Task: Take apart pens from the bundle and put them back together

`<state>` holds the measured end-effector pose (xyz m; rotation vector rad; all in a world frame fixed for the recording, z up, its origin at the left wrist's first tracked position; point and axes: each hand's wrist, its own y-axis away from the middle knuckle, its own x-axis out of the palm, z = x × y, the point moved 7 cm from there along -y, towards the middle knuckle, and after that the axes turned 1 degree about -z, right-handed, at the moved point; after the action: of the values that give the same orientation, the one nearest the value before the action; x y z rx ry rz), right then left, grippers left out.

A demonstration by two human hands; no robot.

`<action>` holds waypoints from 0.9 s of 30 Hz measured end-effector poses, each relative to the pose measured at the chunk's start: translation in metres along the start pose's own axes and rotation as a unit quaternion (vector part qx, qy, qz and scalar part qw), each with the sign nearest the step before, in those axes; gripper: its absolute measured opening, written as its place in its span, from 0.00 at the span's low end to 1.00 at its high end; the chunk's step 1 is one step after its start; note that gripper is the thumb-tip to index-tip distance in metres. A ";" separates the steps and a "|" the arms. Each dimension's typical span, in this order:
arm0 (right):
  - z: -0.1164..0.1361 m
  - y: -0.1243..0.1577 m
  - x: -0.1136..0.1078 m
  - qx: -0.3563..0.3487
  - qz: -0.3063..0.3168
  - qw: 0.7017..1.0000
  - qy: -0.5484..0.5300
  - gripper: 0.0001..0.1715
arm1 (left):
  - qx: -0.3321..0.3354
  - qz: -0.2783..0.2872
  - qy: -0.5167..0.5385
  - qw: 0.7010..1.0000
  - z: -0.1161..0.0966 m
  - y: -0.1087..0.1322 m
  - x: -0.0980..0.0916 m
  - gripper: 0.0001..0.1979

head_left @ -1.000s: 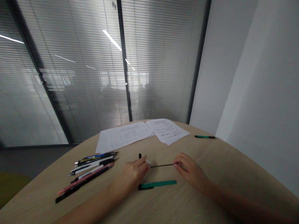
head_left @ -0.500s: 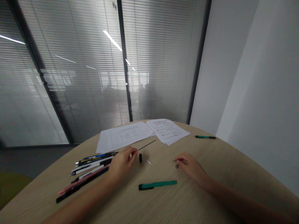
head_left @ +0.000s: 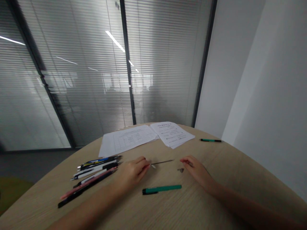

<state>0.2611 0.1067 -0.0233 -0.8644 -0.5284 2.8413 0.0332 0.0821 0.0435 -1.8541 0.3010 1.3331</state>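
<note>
- A glass partition with blinds [head_left: 165,64] stands beyond the round, wood-grained worktop [head_left: 182,210], ahead of both hands.
- The left hand [head_left: 134,171] grips one end of a thin dark rod [head_left: 162,162], which points across towards the right hand [head_left: 195,171].
- The right hand's fingertips are drawn together, apart from the rod's free end; whether they pinch anything cannot be told.
- A small dark piece [head_left: 180,170] lies just beside the right fingertips, and a small white piece [head_left: 153,166] by the left ones.
- A green pen [head_left: 163,189] lies nearer the wearer, between the two hands; several pens [head_left: 93,179] lie left of the left hand, and printed sheets [head_left: 172,134] beyond both.
- The step in hand looks like handling the rod among small loose parts.
- The next move seems to call for a steady left pinch and careful alignment, since the rod is slender.
</note>
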 end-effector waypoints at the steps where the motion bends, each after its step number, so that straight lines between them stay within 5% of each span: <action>1: -0.001 0.000 0.000 0.004 -0.002 1.000 -0.006 0.10 | 0.014 0.021 -0.002 1.000 -0.004 0.001 0.005 0.13; 12: -0.005 0.001 0.001 0.020 -0.013 0.999 -0.023 0.10 | 0.040 0.109 -0.013 0.993 -0.007 0.008 0.027 0.14; 22: -0.007 0.001 0.002 0.024 -0.005 0.999 -0.038 0.09 | 0.018 0.101 0.005 0.995 -0.008 0.006 0.020 0.10; 27: -0.006 0.001 0.002 0.025 0.000 0.999 -0.028 0.10 | 0.055 0.134 0.021 0.989 -0.029 0.007 0.015 0.10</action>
<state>0.2632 0.1081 -0.0294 -0.7792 -0.4622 2.8729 0.0546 0.0606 0.0305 -1.7968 0.6532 1.4245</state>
